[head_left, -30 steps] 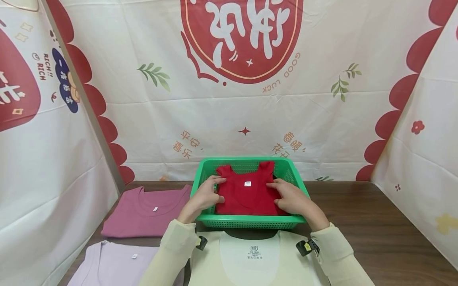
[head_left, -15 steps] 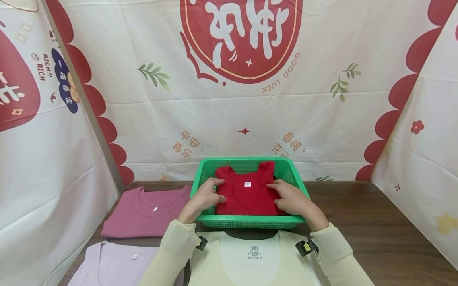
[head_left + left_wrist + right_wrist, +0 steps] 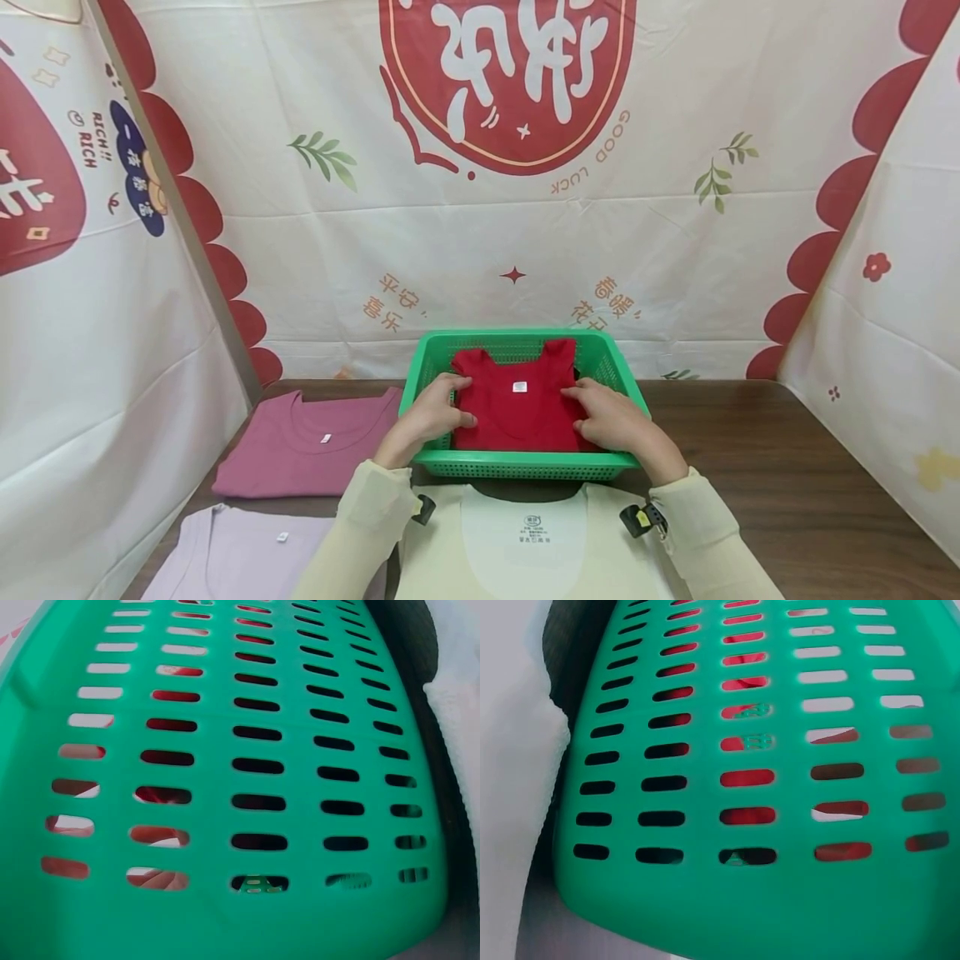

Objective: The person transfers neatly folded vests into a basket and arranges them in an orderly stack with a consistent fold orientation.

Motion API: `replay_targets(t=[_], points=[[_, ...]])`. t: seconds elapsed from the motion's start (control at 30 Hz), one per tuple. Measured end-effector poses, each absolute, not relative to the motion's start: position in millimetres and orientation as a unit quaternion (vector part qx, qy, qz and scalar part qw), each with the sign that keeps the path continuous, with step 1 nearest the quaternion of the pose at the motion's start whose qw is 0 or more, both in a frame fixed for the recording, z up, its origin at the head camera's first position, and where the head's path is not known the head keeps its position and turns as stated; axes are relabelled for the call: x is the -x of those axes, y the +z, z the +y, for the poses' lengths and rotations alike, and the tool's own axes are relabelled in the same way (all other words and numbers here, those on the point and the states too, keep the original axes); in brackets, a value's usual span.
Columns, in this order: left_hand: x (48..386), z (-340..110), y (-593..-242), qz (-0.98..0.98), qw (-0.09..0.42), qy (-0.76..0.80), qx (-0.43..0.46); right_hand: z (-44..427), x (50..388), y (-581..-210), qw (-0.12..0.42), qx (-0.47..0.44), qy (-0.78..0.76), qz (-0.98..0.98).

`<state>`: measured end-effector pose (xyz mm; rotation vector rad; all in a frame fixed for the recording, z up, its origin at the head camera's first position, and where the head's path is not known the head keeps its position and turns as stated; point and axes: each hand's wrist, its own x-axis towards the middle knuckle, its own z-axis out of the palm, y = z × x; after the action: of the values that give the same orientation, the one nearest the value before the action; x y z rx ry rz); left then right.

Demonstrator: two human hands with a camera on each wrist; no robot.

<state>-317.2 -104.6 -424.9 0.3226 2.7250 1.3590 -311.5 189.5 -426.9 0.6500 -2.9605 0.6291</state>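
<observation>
A folded red tank top [image 3: 517, 417] with a white label lies in the green plastic basket [image 3: 525, 467]. My left hand [image 3: 429, 410] reaches over the basket's left side, thumb and fingers spread, fingertips touching the top's left edge. Opposite it, my right hand [image 3: 613, 417] touches the right edge in the same way, thumb apart from the fingers. Some fingers of both hands are hidden. In the left wrist view the slotted basket wall [image 3: 202, 919] fills most of the picture. The right wrist view likewise shows the slotted wall [image 3: 705, 900], with red cloth behind the slots.
A folded mauve top [image 3: 315, 458] lies left of the basket on the dark wooden table [image 3: 750, 467]. In front of it is a folded lilac top [image 3: 255, 554]. A cream top [image 3: 525, 554] with printed text lies before the basket. A patterned cloth [image 3: 510, 242] hangs behind.
Both hands stay almost still at the sides of the red tank top. Its left shoulder strap has shifted very slightly; the basket has not moved.
</observation>
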Motion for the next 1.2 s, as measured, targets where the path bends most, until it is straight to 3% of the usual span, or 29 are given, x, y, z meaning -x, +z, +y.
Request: replay_targets(t=[1.2], points=[[314.9,-102.9,-424.2,0.887,0.061,0.448,-0.091,187.3,310.9,-426.7,0.040,-0.217,0.191,-0.956]])
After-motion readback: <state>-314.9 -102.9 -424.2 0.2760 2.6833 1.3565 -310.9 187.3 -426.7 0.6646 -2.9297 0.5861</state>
